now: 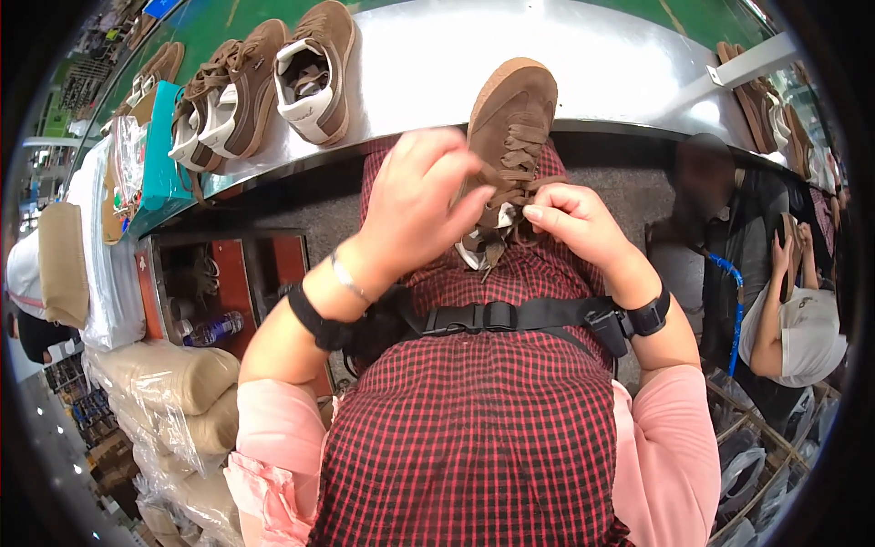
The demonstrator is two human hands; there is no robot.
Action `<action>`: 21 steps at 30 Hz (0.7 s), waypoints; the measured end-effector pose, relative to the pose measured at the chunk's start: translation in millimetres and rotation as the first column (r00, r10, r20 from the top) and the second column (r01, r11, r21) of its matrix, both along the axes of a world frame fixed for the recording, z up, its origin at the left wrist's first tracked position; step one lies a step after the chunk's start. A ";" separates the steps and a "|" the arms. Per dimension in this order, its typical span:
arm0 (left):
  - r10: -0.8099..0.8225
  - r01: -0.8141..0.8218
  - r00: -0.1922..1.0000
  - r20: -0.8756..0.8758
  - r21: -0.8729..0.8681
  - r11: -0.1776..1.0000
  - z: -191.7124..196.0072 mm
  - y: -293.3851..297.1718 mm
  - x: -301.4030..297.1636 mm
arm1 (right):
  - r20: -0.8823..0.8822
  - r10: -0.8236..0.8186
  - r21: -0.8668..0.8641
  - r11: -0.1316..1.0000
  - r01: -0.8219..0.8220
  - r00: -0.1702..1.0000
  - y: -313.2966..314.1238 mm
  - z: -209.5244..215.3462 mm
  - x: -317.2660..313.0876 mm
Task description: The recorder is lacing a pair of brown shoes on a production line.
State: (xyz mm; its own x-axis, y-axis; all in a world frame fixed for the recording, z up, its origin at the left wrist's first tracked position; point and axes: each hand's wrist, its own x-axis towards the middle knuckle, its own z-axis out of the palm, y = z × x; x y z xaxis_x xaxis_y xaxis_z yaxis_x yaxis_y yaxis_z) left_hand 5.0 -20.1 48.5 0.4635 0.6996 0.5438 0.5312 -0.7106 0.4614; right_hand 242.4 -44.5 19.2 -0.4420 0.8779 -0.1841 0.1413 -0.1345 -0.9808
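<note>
As I look down remotely, my right hand pinches a brown shoe's lace; my blurred left hand curls beside it, whether gripping I cannot tell.

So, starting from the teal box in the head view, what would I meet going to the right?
Teal box, rightmost shoe of the upper-left row, left hand, laced brown shoe, right hand, blue tube, co-worker's pale shirt.
</note>
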 end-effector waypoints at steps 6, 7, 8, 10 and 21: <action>-0.009 0.027 0.996 -0.087 0.218 0.975 -5.2 70.1 38.4 | 0.372 0.147 0.420 0.854 -0.307 0.917 -11.7 -3.1 -31.3; -0.050 0.056 0.997 -0.056 0.105 0.993 -24.7 79.4 36.5 | 0.271 0.282 0.268 0.896 -0.354 0.920 -13.0 -0.2 -29.1; -0.099 0.098 0.995 -0.018 -0.007 0.995 -31.2 83.1 39.4 | 0.149 0.384 0.112 0.909 -0.402 0.911 -13.7 6.7 -20.7; -0.046 0.043 0.999 -0.013 -0.170 0.985 -37.3 78.5 14.8 | -0.181 0.181 -0.296 0.927 -0.229 0.967 -21.8 25.8 25.2; 0.051 -0.053 0.999 -0.014 -0.208 0.977 -42.7 57.0 1.1 | -0.278 -0.245 -0.042 0.969 0.243 0.929 -55.4 15.4 125.3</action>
State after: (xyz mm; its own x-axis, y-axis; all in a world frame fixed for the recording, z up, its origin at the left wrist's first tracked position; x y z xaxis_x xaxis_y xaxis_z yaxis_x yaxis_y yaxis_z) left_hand 6.1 36.9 5.9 0.4272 0.8205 0.3799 0.5697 -0.5706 0.5916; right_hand 367.7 -99.9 34.6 -0.2482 0.9644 -0.0910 -0.1757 -0.1371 -0.9749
